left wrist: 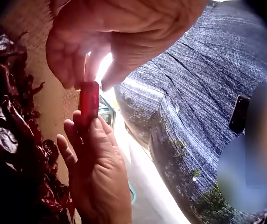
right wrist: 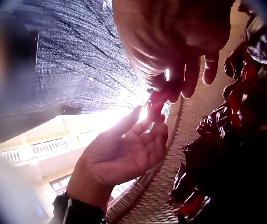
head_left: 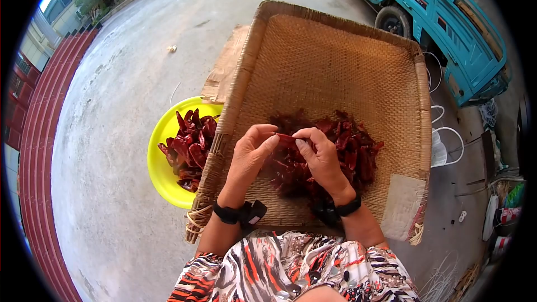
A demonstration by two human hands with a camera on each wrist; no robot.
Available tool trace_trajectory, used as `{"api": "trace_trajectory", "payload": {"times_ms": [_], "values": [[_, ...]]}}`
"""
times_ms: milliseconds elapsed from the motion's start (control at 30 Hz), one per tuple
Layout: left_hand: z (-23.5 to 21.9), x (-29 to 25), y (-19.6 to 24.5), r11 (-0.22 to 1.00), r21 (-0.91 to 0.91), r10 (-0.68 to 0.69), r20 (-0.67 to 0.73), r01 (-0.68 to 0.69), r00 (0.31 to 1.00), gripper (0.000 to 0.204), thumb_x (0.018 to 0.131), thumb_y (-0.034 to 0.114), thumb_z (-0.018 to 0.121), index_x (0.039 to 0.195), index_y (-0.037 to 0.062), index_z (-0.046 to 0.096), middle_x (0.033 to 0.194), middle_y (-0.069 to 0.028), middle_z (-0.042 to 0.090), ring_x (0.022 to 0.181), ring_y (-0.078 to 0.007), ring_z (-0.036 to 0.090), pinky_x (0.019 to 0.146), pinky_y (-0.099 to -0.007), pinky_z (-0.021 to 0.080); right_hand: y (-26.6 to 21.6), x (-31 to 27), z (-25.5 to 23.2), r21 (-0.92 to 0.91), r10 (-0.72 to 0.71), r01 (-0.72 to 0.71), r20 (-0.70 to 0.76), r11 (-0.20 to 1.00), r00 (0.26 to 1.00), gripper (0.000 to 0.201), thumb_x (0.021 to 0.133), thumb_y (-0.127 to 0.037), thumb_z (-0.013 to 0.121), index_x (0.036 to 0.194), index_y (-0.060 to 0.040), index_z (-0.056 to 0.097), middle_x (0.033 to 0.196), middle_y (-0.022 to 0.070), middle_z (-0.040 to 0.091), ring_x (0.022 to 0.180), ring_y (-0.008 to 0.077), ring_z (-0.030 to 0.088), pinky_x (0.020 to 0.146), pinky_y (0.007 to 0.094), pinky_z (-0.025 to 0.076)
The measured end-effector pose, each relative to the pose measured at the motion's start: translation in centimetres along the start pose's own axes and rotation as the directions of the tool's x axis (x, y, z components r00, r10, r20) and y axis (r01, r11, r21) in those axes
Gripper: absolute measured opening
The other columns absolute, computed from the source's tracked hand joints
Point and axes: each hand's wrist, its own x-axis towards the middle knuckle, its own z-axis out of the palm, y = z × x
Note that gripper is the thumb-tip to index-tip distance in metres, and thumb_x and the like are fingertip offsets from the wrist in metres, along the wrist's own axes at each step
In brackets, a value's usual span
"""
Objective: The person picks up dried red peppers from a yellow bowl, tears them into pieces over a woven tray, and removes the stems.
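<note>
Above the woven tray, a dried red chili pepper is stretched between both hands. My left hand pinches one end with thumb and fingers, and my right hand pinches the other. Seen from the left wrist, the pepper is a short, glossy red piece with fingertips at each end. The right wrist view shows the same pepper against bright backlight. Below the hands a heap of dried chilies lies in the tray, partly covered by the hands and forearms.
Left of the tray stands a yellow basin holding more dried chilies. Cardboard lies beside the tray's left rim. A blue cargo vehicle is parked at back right. Red steps run along the left, and a white bucket is at right.
</note>
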Motion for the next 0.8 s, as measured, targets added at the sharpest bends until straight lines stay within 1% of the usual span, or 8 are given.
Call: {"api": "trace_trajectory", "payload": {"times_ms": [200, 300, 400, 500, 600, 667, 700, 800], "values": [[0.0, -0.4, 0.7, 0.983, -0.168, -0.044, 0.154, 0.070, 0.987, 0.017, 0.092, 0.019, 0.068, 0.102, 0.0056, 0.064, 0.088, -0.0002, 0.067, 0.075, -0.0036, 0.057, 0.066, -0.0175, 0.046, 0.8, -0.5, 0.0, 0.276, 0.083, -0.086, 0.025, 0.957, 0.996, 0.009, 0.096, -0.010, 0.061, 0.103, -0.0049, 0.063, 0.088, 0.0021, 0.062, 0.076, 0.0092, 0.055, 0.068, 0.0246, 0.045], [-0.3, -0.3, 0.6, 0.953, -0.281, -0.043, 0.240, 0.111, 0.970, 0.013, 0.094, 0.017, 0.066, 0.101, 0.0074, 0.063, 0.091, -0.0007, 0.066, 0.073, -0.0046, 0.058, 0.067, -0.0180, 0.047, 0.1, -0.5, -0.2, 0.245, 0.045, -0.051, 0.033, 0.968, 0.998, 0.010, 0.096, -0.012, 0.061, 0.103, -0.0043, 0.063, 0.088, 0.0037, 0.062, 0.077, 0.0111, 0.056, 0.069, 0.0255, 0.046], [0.5, -0.3, 0.8, 0.869, -0.493, -0.011, 0.085, 0.052, 0.996, 0.010, 0.096, 0.015, 0.062, 0.103, 0.0077, 0.062, 0.092, -0.0007, 0.065, 0.074, -0.0046, 0.057, 0.069, -0.0181, 0.047, 0.3, -0.4, -0.2, 0.110, 0.031, -0.023, -0.072, 0.994, 0.997, 0.013, 0.095, -0.013, 0.063, 0.103, -0.0029, 0.063, 0.087, 0.0066, 0.063, 0.079, 0.0155, 0.060, 0.069, 0.0275, 0.048], [0.0, 0.0, 0.9, 0.775, -0.602, 0.126, -0.151, -0.192, 0.980, 0.010, 0.100, 0.015, 0.057, 0.109, 0.0101, 0.058, 0.082, 0.0022, 0.058, 0.070, -0.0056, 0.052, 0.065, -0.0205, 0.045, 0.3, -0.5, -0.4, -0.006, -0.043, 0.043, -0.069, 0.999, 0.997, 0.017, 0.089, -0.016, 0.069, 0.100, -0.0041, 0.064, 0.088, 0.0085, 0.065, 0.081, 0.0227, 0.063, 0.075, 0.0331, 0.049], [-1.4, 0.3, 0.2, 0.753, -0.520, 0.186, -0.421, -0.404, 0.888, 0.011, 0.101, 0.017, 0.054, 0.110, 0.0102, 0.053, 0.083, 0.0007, 0.055, 0.068, -0.0088, 0.050, 0.062, -0.0246, 0.044, -1.0, -0.2, -1.1, -0.360, -0.310, 0.358, 0.186, 0.862, 0.932, 0.021, 0.081, -0.019, 0.073, 0.097, -0.0078, 0.065, 0.089, 0.0078, 0.066, 0.083, 0.0259, 0.062, 0.086, 0.0381, 0.046], [-2.3, 0.6, -0.1, 0.746, -0.449, 0.158, -0.598, -0.492, 0.786, 0.011, 0.102, 0.017, 0.052, 0.110, 0.0096, 0.051, 0.086, -0.0004, 0.056, 0.069, -0.0101, 0.051, 0.063, -0.0257, 0.045, -0.2, -1.0, -0.1, -0.428, -0.306, 0.402, 0.277, 0.810, 0.911, 0.022, 0.075, -0.022, 0.076, 0.092, -0.0119, 0.065, 0.084, 0.0043, 0.064, 0.087, 0.0247, 0.059, 0.097, 0.0431, 0.039], [-2.8, 0.7, -0.1, 0.747, -0.408, 0.171, -0.644, -0.525, 0.745, 0.024, 0.102, 0.018, 0.051, 0.123, 0.0084, 0.046, 0.093, -0.0026, 0.056, 0.070, -0.0118, 0.052, 0.065, -0.0268, 0.047, -0.2, -1.2, 0.2, -0.463, -0.287, 0.413, 0.319, 0.784, 0.903, 0.022, 0.075, -0.023, 0.076, 0.091, -0.0123, 0.065, 0.082, 0.0038, 0.063, 0.088, 0.0244, 0.058, 0.099, 0.0440, 0.038], [-3.2, 0.5, 0.9, 0.719, -0.449, 0.065, -0.717, -0.530, 0.694, 0.039, 0.102, 0.017, 0.052, 0.137, 0.0083, 0.037, 0.101, -0.0049, 0.056, 0.073, -0.0120, 0.053, 0.067, -0.0270, 0.048, 0.4, -1.6, 1.2, -0.510, -0.281, 0.443, 0.365, 0.737, 0.887, 0.020, 0.074, -0.020, 0.075, 0.089, -0.0129, 0.065, 0.078, 0.0027, 0.060, 0.090, 0.0243, 0.056, 0.101, 0.0462, 0.035]]}}
